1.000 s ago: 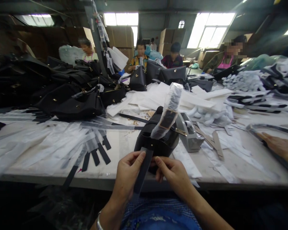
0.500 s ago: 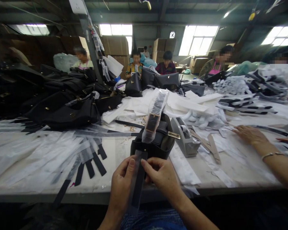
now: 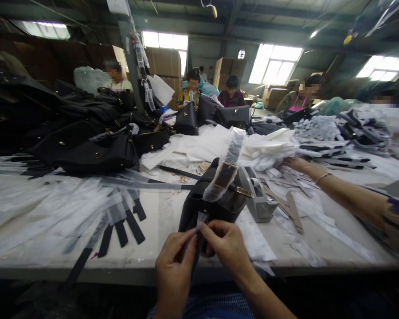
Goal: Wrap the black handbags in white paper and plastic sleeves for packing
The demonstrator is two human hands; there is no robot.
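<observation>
A black handbag (image 3: pixel 191 206) stands at the front of the table before me. From its side a strap covered in clear plastic film (image 3: pixel 202 218) hangs down toward my lap. My left hand (image 3: pixel 176 259) pinches the film-covered strap between thumb and fingers. My right hand (image 3: pixel 228 246) is closed on the same strap just below the bag, its thumb and forefinger meeting my left fingertips. Above them a buckled strap (image 3: pixel 225 175), wrapped in film, sticks up over the bag. A gold metal clasp (image 3: pixel 244 192) juts out on the right.
A grey tape dispenser (image 3: pixel 261 206) stands right of the bag. Film-covered black strips (image 3: pixel 134 226) lie at left, below a heap of black bags (image 3: pixel 83 148). White sheets (image 3: pixel 199 144) are piled behind. From the right a co-worker's arm (image 3: pixel 346 179) reaches across; other people sit beyond.
The film on the strap, flat and wide before, is now bunched between my fingers. The bag has turned slightly, its buckled strap leaning right. The co-worker's hand has moved left and farther away.
</observation>
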